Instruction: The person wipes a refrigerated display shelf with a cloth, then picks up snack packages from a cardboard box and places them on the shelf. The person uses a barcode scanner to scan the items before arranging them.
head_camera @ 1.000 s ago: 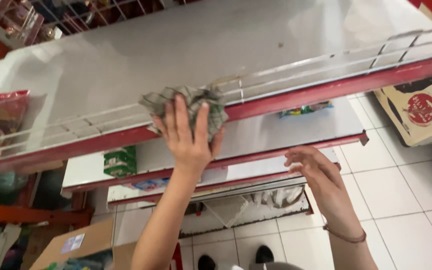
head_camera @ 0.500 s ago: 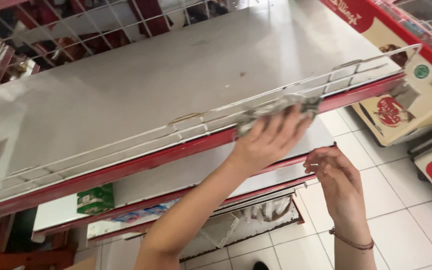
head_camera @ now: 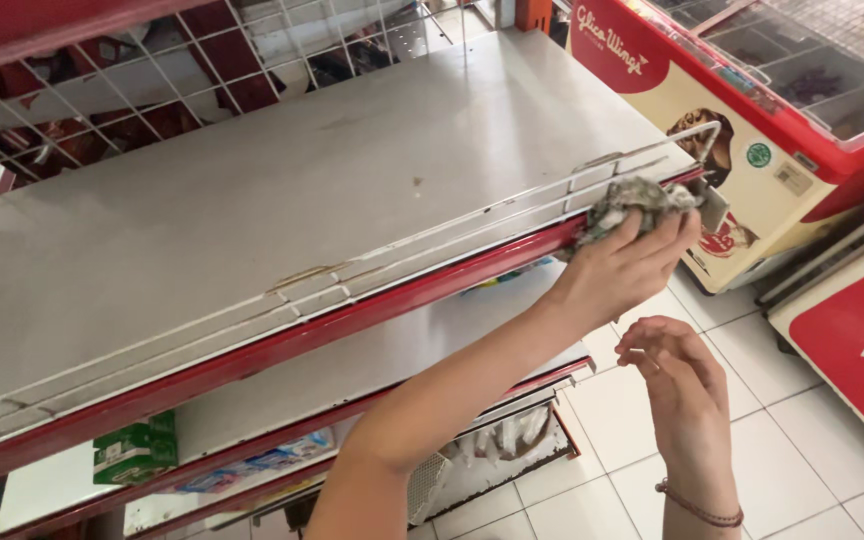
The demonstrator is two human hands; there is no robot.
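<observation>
The left hand (head_camera: 624,268) presses a crumpled grey rag (head_camera: 632,203) against the front right corner of the top shelf (head_camera: 282,200), its fingers (head_camera: 664,237) curled over the near side of the cloth and gripping it against the wire rail (head_camera: 512,205) and the red edge strip (head_camera: 352,310), so most of the rag shows above and beyond the fingertips. The right hand (head_camera: 680,390) hangs below and just right of it over the white tiled floor (head_camera: 792,400), holding nothing, fingers loosely bent, a thin bracelet (head_camera: 697,508) at the wrist. The pale grey shelf stands bare with a wire grid (head_camera: 152,90) behind it, a lower shelf (head_camera: 352,380) carrying a green box (head_camera: 134,450) beneath, and red chest freezers (head_camera: 802,110) close on the right.
</observation>
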